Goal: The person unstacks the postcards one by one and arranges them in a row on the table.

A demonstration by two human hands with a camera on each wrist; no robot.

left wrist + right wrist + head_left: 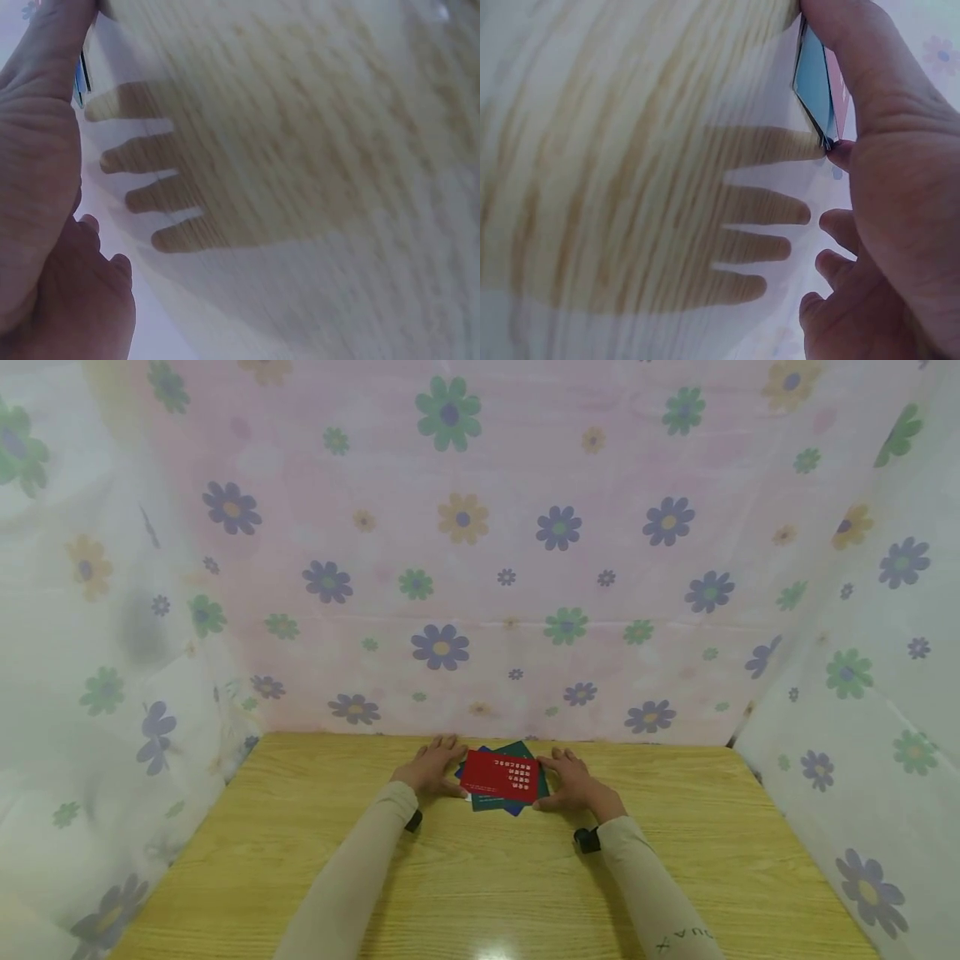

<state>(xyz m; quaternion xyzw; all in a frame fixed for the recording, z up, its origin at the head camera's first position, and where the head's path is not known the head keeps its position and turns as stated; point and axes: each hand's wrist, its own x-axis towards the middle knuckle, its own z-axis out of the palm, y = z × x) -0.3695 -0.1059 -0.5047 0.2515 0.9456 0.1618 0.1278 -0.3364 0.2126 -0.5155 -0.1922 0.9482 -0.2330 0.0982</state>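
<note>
A red card [487, 772] with white print lies on top of a small fanned stack in the head view. Beneath it, corners of a green card [519, 748] and a blue card [514, 811] stick out at angles. My left hand [433, 768] rests at the stack's left side, fingers spread. On the right side my right hand [573, 783] has its thumb and index finger touching the stack's edge. The right wrist view shows the stack edge-on as a bluish card [812, 79], its other fingers apart from it. In the left wrist view the stack is mostly hidden behind the hand.
The wooden table [480, 877] carries the stack near its back edge. A flower-patterned curtain [495, 610] rises directly behind, and similar sheets flank both sides. Dark wrist cameras [587, 839] sit under the wrists.
</note>
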